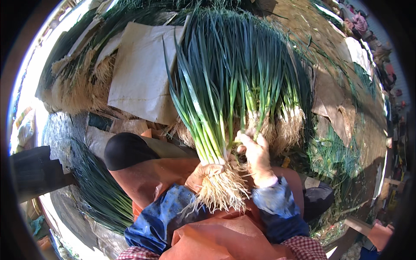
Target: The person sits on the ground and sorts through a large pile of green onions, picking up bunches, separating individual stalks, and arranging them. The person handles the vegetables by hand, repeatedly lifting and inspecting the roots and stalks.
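A bunch of green onions (208, 143), with white stem bases and pale hanging roots, is in my left hand (203, 172), which grips it just above the roots. My right hand (256, 152) is beside the bunch, its thumb and fingers drawn together at a thin green stalk. Behind both hands lies a thick row of green onions (260, 65), their dark leaves pointing away and their roots towards me. Whether the stalk at my right fingers belongs to the held bunch or to the row, I cannot tell.
A whitish sheet (143, 71) covers part of the pile, left of the row. More rooted onions (74, 87) lie at the far left, and others (100, 191) beside my knee. Brown sheeting (334, 100) and loose greens (334, 156) are on the right.
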The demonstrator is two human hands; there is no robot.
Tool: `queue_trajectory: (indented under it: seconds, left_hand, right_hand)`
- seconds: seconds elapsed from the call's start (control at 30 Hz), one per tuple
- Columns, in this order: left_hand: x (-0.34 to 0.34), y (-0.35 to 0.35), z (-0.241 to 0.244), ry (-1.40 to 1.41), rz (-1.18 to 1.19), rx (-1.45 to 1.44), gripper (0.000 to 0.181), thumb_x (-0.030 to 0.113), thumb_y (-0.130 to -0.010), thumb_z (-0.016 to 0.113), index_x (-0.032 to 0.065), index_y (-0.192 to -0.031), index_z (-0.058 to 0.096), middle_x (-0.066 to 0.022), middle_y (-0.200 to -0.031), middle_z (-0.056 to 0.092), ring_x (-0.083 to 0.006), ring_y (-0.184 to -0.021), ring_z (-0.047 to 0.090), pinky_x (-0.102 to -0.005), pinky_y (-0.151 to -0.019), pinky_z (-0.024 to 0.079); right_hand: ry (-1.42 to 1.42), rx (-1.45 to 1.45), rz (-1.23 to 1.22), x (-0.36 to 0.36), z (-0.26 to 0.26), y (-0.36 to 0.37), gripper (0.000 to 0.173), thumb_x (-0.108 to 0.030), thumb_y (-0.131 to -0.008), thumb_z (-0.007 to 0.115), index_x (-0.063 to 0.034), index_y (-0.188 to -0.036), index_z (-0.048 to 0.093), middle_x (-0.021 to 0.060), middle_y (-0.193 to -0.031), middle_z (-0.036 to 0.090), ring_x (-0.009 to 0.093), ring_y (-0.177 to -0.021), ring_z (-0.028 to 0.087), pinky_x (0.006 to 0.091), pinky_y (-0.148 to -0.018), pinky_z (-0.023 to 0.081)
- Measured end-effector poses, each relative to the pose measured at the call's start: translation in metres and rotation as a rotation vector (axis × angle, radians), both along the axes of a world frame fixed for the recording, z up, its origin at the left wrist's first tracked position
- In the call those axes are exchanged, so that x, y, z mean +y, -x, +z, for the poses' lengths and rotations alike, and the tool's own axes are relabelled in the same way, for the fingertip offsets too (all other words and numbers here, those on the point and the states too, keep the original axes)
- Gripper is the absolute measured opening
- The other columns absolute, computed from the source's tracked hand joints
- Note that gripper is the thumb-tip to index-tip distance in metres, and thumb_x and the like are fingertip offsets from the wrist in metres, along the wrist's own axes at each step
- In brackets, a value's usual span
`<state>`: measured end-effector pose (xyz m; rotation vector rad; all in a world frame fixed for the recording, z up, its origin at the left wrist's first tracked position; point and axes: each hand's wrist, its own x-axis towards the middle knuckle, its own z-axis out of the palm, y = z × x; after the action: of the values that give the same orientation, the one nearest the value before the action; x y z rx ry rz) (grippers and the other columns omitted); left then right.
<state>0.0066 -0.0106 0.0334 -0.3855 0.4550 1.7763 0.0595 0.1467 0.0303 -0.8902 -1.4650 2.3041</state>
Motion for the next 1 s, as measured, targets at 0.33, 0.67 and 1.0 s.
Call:
queue_trajectory:
  seconds: [0.33, 0.67, 1.0]
  left_hand:
    - [-0.017, -0.005, -0.033, -0.195, 0.021, -0.179, 0.034, 0.002, -0.074, 0.054, -0.0028, -0.107, 0.05, -0.0148, -0.088, 0.058, -0.0263, -0.08, 0.06, -0.0408, -0.076, 0.05]
    - [-0.02, -0.008, -0.027, -0.175, 0.072, -0.169, 0.038, 0.009, -0.073, 0.052, -0.0035, -0.109, 0.049, -0.0217, -0.096, 0.057, -0.0312, -0.084, 0.06, -0.0444, -0.078, 0.049]
    - [-0.026, -0.02, -0.066, -0.157, 0.133, -0.261, 0.028, 0.015, -0.073, 0.05, -0.0062, -0.092, 0.052, -0.0201, -0.08, 0.059, -0.0329, -0.073, 0.059, -0.0474, -0.07, 0.049]
  right_hand:
    - [0.409, 0.017, 0.231, 0.051, -0.001, 0.009, 0.022, -0.024, -0.087, 0.05, -0.0037, -0.092, 0.054, -0.0025, -0.058, 0.046, 0.004, -0.041, 0.041, 0.0146, -0.031, 0.035]
    - [0.233, -0.02, 0.001, -0.011, -0.052, -0.024, 0.023, -0.018, -0.086, 0.054, -0.0025, -0.102, 0.056, 0.003, -0.085, 0.058, 0.013, -0.074, 0.054, 0.0254, -0.061, 0.046]
    - [0.405, 0.005, 0.171, 0.005, 0.012, -0.05, 0.038, -0.026, -0.081, 0.062, -0.0016, -0.107, 0.05, -0.0059, -0.06, 0.044, 0.002, -0.047, 0.035, 0.0173, -0.04, 0.026]
